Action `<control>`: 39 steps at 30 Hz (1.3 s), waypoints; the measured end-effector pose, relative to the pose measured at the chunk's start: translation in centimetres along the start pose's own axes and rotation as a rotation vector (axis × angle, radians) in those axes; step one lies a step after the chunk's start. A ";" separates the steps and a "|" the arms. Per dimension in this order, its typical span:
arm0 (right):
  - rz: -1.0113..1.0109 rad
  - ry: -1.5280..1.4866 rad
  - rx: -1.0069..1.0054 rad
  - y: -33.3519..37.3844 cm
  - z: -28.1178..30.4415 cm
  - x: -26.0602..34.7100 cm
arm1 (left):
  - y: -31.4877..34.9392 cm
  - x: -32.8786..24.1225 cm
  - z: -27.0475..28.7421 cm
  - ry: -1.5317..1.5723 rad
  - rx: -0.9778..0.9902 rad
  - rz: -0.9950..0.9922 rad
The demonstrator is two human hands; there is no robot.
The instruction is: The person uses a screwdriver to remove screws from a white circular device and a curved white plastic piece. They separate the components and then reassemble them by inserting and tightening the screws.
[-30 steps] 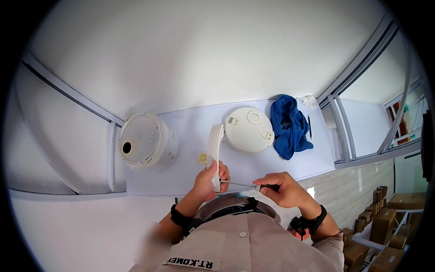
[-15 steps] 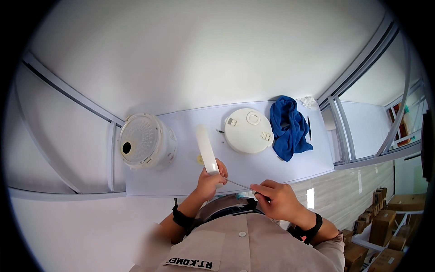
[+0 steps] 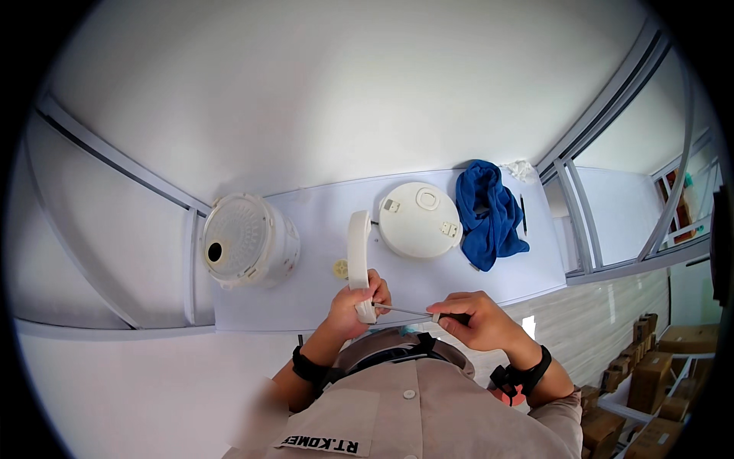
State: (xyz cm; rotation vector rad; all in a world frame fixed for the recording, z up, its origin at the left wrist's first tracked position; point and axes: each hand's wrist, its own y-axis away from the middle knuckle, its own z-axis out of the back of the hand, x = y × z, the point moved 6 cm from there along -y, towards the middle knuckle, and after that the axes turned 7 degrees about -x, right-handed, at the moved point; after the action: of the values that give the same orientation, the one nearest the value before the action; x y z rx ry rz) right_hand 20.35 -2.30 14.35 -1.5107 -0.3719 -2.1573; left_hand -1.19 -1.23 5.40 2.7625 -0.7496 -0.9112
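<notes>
My left hand (image 3: 354, 307) is closed around the lower end of a white curved plastic handle (image 3: 358, 249), which stands up over the table. In my right hand (image 3: 475, 325) is a screwdriver (image 3: 409, 309) with a dark grip and a long thin metal shaft. The shaft points left, and its tip meets the handle's lower end beside my left fingers. Just beyond the handle lies a round white lid (image 3: 420, 222) with fittings on its face. A small yellowish round part (image 3: 340, 268) rests on the table left of the handle.
The white table (image 3: 321, 199) carries a large white round appliance body (image 3: 248, 237) with a dark hole at left. A blue cloth (image 3: 489, 218) and a thin dark pen-like tool (image 3: 524, 214) lie at right, near a crumpled white piece (image 3: 521, 171). Cardboard boxes (image 3: 650, 382) stand at lower right.
The handle has turned, showing its broader side and lower end, and shifted slightly right. My right hand has moved a little right with the screwdriver, whose tip still meets the handle.
</notes>
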 end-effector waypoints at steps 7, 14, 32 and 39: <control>0.048 -0.029 0.057 -0.3 0.4 0.8 | 0.3 0.1 -1.2 -0.065 0.148 0.019; 0.038 -0.122 0.060 0.1 -0.3 0.4 | 0.6 0.3 -1.1 -0.027 0.134 0.026; 0.018 0.134 -0.059 0.1 0.6 3.2 | -0.1 -1.2 -2.2 -0.207 0.045 -0.213; 0.128 0.452 -0.202 0.5 0.1 4.6 | -1.1 -1.6 -0.2 -0.375 -0.242 -0.396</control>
State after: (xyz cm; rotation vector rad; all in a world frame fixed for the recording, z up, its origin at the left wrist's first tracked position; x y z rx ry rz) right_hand 19.46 -3.69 18.63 -1.0590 0.0969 -2.3990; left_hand -1.66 0.50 6.10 2.5918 -0.1068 -1.5104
